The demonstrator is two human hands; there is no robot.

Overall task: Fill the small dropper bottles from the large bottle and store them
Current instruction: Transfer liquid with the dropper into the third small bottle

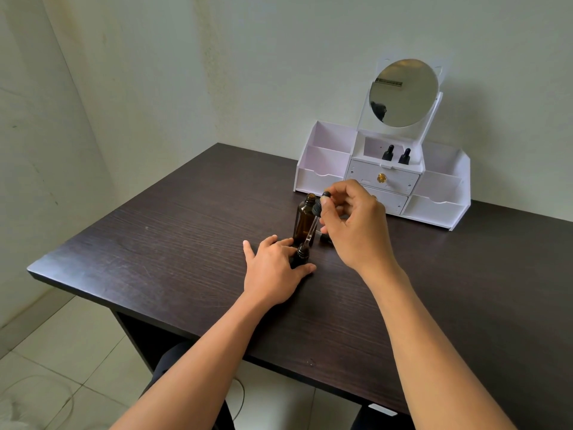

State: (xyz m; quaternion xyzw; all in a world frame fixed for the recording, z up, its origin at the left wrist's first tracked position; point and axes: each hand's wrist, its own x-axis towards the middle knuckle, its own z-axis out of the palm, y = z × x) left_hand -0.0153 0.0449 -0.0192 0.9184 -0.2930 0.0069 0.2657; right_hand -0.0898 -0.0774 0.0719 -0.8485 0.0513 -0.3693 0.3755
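Both my forearms reach fwd over the worktop (186,237), bare, L lower and nearer, R raised and further out. L grip (273,274) lies palm-down on the wood, wrist flat. Thumb on the near side and forefinger curled round the far side pinch the small dropper bottle (301,255) upright betw. them; little finger splayed out to the L. R grip (356,225) hovers above and just R of that, back of hand twd me, wrist bent. Its fingertips are pressed together on the black top of the dropper (317,209). The glass tube slants down-L from the R grip, tip at the small bottle's mouth; can't tell if it's inside.

Room: pale wall (248,57) behind both grips, corner off to the L, light floor tiles (62,352) below-L. Worktop is dark wood-grain. Beyond the R grip, vs. the wall, a white organizer (440,209) w/ round mirror (403,93) on top. Two capped dropper bottles (388,153) stand in its upper middle compartment, above a drawer w/ a gold knob (379,178). Large amber bottle (303,221), uncapped, stands just beyond the L grip, touching-close to the small one. A small dark item under the R grip is mostly hidden.
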